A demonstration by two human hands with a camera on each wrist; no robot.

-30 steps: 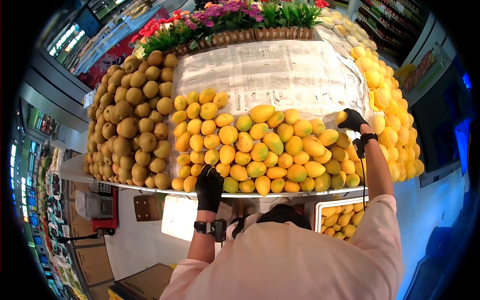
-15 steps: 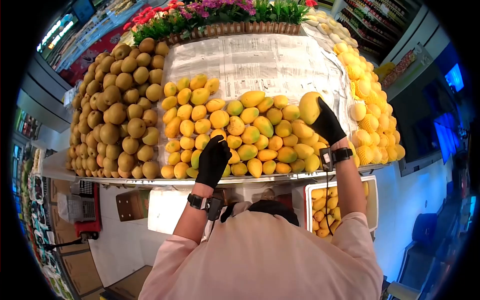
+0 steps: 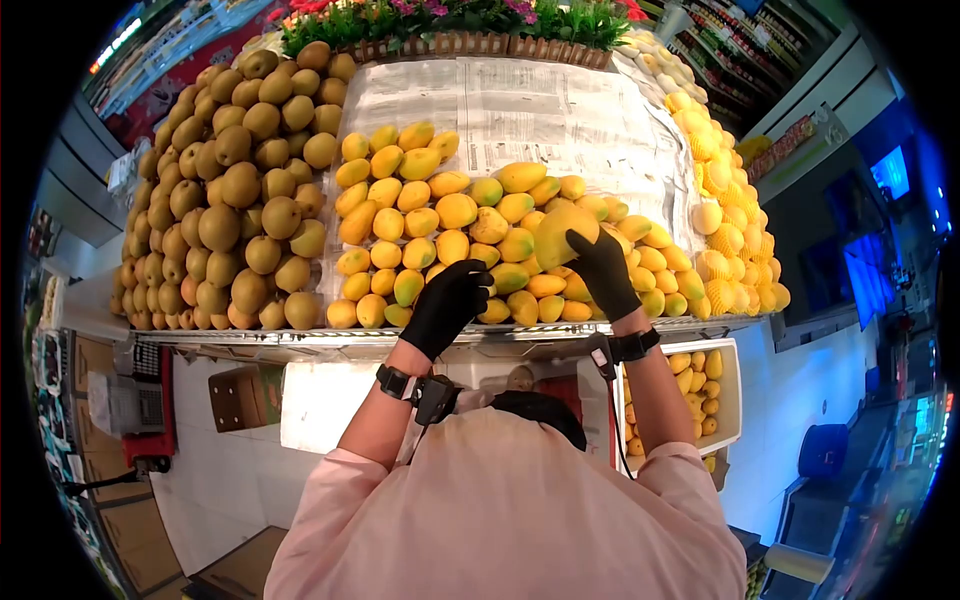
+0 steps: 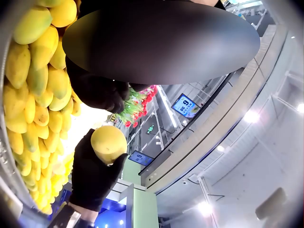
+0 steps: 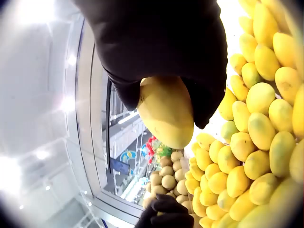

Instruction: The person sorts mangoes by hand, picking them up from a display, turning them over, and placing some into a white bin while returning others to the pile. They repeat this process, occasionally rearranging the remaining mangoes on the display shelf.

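Note:
In a black glove, the right hand point(image 3: 604, 274) grips a large yellow mango point(image 3: 566, 236) above the laid-out mangoes point(image 3: 457, 211). In the right wrist view, thumb and fingers of the right hand point(image 5: 161, 42) clasp the sides of that mango point(image 5: 166, 111). The gloved left hand point(image 3: 447, 305) hovers over the front rows, fingers bent, and no fruit shows in it. From the left wrist the left hand point(image 4: 99, 90) is partly cut off and dark, with the right hand point(image 4: 92, 175) and its mango point(image 4: 109, 144) beyond.
Brown round fruit point(image 3: 240, 185) is heaped at the left, netted yellow fruit point(image 3: 725, 240) at the right. Newspaper point(image 3: 530, 110) covers the display behind the mangoes, up to a small fence point(image 3: 450, 44) with flowers. A white box point(image 3: 728, 390) of mangoes stands below the front edge.
From the display's right side, the right hand has come left and nearer with the large mango. The left hand has lifted off the front mangoes and shifted right. The head view has moved too.

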